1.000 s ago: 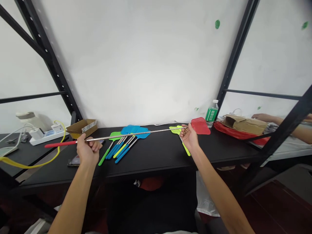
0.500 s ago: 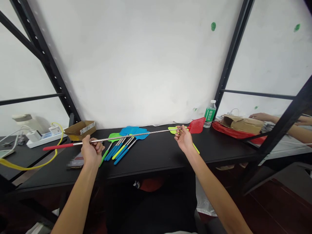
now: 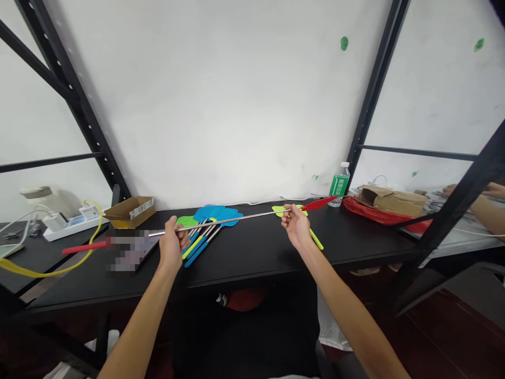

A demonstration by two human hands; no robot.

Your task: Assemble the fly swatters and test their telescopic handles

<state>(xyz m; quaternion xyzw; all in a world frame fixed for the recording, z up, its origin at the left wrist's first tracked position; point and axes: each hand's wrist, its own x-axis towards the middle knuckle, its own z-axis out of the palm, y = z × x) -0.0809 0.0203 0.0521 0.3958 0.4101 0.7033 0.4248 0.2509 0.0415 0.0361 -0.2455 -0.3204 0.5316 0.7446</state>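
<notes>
I hold the red fly swatter [image 3: 229, 220] above the table [image 3: 252, 258], its long axis running left to right, rising slightly rightward. The handle [image 3: 83, 247] points left, the flap [image 3: 319, 203] right, nearly edge-on to me. My left hand [image 3: 172, 246] has its fingers curled around the shaft [image 3: 252, 216]; my right hand [image 3: 299, 226] pinches it beside the flap.

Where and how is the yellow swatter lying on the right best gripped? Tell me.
By its handle, I'd judge, from the front right: it points toward the near edge of the table and shows uncovered just right of the right hand. Its head lies farther back, partly hidden behind that hand and the red swatter.
</notes>
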